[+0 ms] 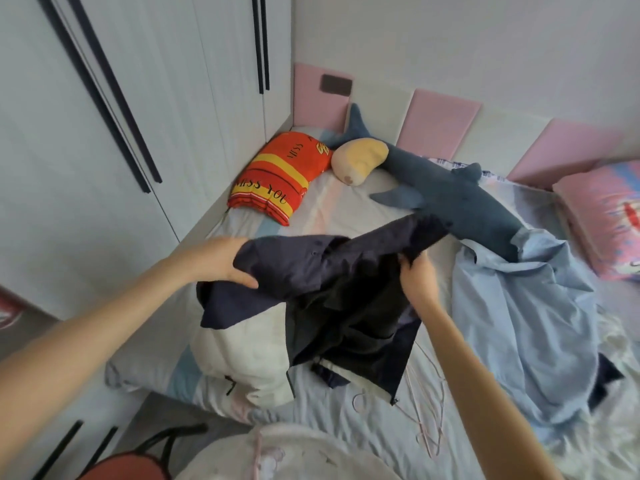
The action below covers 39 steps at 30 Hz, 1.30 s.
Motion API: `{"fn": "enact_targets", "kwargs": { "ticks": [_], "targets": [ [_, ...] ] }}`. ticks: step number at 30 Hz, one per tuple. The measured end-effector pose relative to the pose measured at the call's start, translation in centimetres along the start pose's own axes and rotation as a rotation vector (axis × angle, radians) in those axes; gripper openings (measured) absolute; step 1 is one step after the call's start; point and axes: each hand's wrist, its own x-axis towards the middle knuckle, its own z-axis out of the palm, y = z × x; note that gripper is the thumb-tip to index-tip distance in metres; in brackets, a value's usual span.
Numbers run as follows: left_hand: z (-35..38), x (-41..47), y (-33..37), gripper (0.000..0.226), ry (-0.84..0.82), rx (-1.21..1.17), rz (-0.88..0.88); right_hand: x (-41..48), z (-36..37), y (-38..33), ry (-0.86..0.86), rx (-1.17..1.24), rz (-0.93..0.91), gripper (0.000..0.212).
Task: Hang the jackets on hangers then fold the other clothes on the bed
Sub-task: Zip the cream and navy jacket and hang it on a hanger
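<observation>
My left hand (221, 261) and right hand (419, 277) grasp the dark navy fabric jacket (329, 289). I judge nothing is hung or folded yet.

A dark navy jacket (332, 282) and a pale blue shirt (519, 323) stand out against a bed (346, 209) sheeted in pastel blue, pink and white bands. At its far left corner, a red pillow (277, 174) carries yellow stripes and black lettering; the shark toy (450, 199) is slate blue.
</observation>
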Motion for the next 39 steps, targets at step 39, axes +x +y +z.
{"fn": "enact_targets", "kwargs": {
  "ticks": [39],
  "targets": [
    [37.1,24.3,-5.8,0.083,-0.491,0.336,-0.044,7.5,17.8,31.9,-0.282,-0.176,0.620,0.055]
  ]
}}
